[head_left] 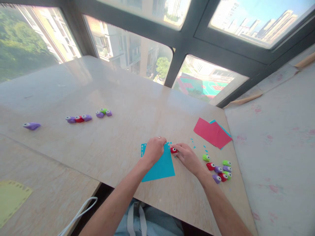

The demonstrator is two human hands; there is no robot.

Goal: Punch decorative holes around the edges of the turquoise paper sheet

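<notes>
Left hand (154,149) lies palm-down on the upper edge of the square blue paper sheet (159,167), fingers curled and pressing it flat on the pale marble-patterned tabletop (118,144); a row of punched holes shows along the sheet's left edge. Right hand (188,158) pinches the small red plastic paper punch (173,150) between its fingertips at the sheet's upper right corner, just beside the left knuckles. A cluster of green, red and purple small punches (220,170) sits near the right wrist; a red paper sheet (212,132) lies farther off.
</notes>
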